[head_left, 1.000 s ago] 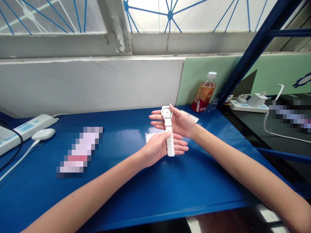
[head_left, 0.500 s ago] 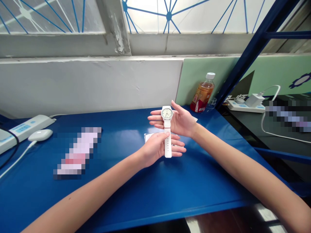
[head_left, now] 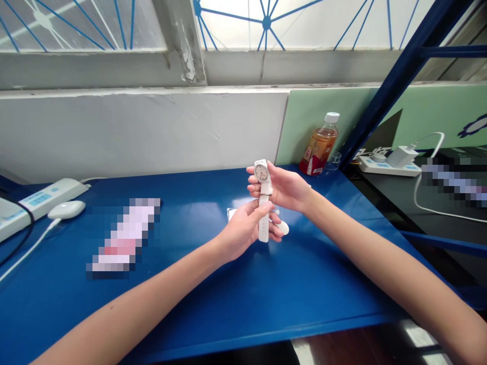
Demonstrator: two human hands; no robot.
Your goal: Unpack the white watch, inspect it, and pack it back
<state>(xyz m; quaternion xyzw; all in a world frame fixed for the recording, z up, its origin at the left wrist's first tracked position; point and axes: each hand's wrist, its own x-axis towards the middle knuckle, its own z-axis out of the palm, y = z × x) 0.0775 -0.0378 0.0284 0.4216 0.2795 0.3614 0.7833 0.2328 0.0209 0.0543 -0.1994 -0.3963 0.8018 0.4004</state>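
Note:
A white wristwatch [head_left: 261, 172] with a round pale dial is held up over the blue desk, its strap hanging downward. My left hand [head_left: 243, 230] pinches the perforated strap, thumb on the front and fingers behind. Around the watch case, my right hand [head_left: 291, 190] has its fingers curled behind and its thumb at the side. Below the left fingertips lies a white rounded object [head_left: 282, 228], partly covered. A pale flat item [head_left: 230, 214] shows behind the left hand, mostly hidden.
On the blue desk [head_left: 190, 314] lie a blurred-out phone-shaped item [head_left: 125, 235], a white charging puck [head_left: 67, 209] with cable and a power strip [head_left: 49, 197]. A drink bottle [head_left: 318, 147] stands at the back right, near a blue frame post [head_left: 380, 101]. Another power strip [head_left: 388, 166] sits beyond.
The right hand's fingers have curled in around the watch case, which is now tilted. The left fingers have bent inward, and the white rounded object beneath has come into view.

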